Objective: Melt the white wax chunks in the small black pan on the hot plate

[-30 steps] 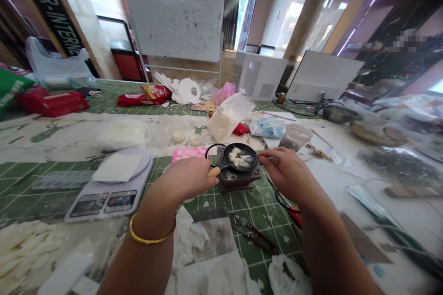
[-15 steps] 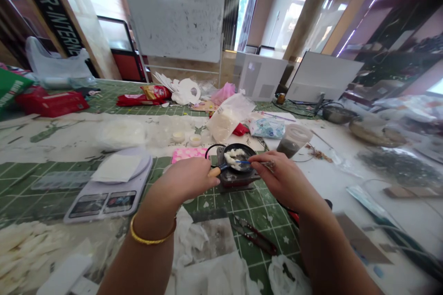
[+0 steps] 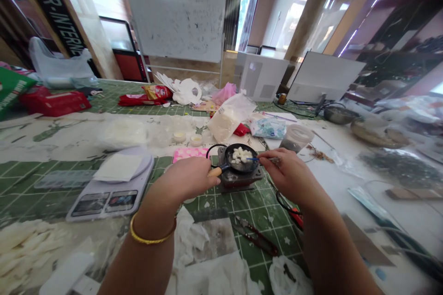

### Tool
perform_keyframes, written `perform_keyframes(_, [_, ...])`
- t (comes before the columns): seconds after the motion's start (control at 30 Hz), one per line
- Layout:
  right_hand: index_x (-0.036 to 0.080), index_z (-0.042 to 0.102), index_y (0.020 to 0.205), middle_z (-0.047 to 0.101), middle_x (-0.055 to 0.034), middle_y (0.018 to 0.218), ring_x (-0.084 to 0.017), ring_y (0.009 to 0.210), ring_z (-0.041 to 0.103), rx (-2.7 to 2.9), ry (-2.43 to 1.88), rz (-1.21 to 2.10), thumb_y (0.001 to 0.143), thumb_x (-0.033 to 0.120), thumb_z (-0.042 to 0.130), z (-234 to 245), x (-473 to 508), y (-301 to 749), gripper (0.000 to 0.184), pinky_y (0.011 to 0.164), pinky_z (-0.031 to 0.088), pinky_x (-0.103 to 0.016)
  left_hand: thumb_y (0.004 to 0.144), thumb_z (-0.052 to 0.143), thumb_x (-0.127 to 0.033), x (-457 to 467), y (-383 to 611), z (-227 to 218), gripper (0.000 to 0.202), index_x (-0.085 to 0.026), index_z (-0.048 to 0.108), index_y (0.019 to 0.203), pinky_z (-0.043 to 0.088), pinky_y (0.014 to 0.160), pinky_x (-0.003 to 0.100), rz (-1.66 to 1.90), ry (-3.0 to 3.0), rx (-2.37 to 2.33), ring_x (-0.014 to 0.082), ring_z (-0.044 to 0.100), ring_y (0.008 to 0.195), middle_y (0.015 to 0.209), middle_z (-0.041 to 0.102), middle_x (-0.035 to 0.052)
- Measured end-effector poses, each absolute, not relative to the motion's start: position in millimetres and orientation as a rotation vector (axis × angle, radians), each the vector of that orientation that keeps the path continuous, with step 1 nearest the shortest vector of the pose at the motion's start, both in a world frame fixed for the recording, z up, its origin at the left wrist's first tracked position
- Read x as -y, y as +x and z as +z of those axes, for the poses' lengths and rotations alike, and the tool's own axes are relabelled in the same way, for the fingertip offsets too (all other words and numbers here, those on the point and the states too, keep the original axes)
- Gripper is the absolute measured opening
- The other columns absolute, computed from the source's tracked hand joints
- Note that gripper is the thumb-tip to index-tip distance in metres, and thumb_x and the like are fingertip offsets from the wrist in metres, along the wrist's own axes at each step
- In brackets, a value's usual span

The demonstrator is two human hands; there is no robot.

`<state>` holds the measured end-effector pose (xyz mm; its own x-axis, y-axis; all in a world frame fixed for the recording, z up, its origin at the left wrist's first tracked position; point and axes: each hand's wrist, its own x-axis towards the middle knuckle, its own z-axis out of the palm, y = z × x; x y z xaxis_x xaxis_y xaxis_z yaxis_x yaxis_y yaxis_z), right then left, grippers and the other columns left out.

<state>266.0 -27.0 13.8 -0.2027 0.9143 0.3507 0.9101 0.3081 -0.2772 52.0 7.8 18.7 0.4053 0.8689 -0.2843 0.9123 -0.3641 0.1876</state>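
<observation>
My left hand (image 3: 192, 176) is closed around the wooden-ended handle (image 3: 215, 172) of a small black frying pan (image 3: 256, 153). The pan rests on a small dark hotplate (image 3: 238, 180). White chunks (image 3: 240, 154) lie heaped in the pan. Between the fingertips of my right hand (image 3: 285, 168) is a thin blue stick (image 3: 254, 159), its far end in among the chunks. What kind of tool the stick is I cannot make out.
A kitchen scale (image 3: 110, 189) with a white sheet on it stands to the left. Behind the pan are a pink mold (image 3: 190, 153) and a plastic cup (image 3: 296, 138). Thread snips (image 3: 258, 237) and crumpled tissues (image 3: 192, 235) lie in front. White flakes (image 3: 27, 249) fill the near left.
My right hand has drawn slightly to the right with the blue stick. The white chunks have shifted and sit more bunched toward the pan's middle. My left hand keeps its grip on the handle.
</observation>
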Motion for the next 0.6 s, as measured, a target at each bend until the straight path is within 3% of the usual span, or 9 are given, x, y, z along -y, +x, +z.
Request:
perform_keyframes(0.47, [0.023, 0.062, 0.094, 0.064, -0.0022, 0.091, -0.016, 0.088, 0.055, 2.155, -1.556, 0.088, 0.084, 0.032, 0.039, 13.3, 27.1, 262.9, 0.027, 0.079, 0.039, -0.030, 0.070, 0.037, -0.052, -8.5, 53.3, 18.4, 0.038, -0.019, 0.056, 0.071, 0.033, 0.048, 0.027, -0.205, 2.351, -1.550, 0.0199, 0.055, 0.060, 0.077, 0.063, 0.0069])
perform_keyframes(0.6, [0.020, 0.064, 0.093, 0.065, -0.0052, 0.089, -0.018, 0.085, 0.055, 2.132, -1.606, 0.017, 0.084, 0.031, 0.039, 12.3, 23.9, 263.2, 0.028, 0.078, 0.039, -0.032, 0.071, 0.035, -0.051, -7.1, 53.6, 19.9, 0.039, -0.018, 0.057, 0.072, 0.033, 0.049, 0.027, -0.210, 2.339, -1.557, 0.0190, 0.054, 0.060, 0.076, 0.063, 0.0074])
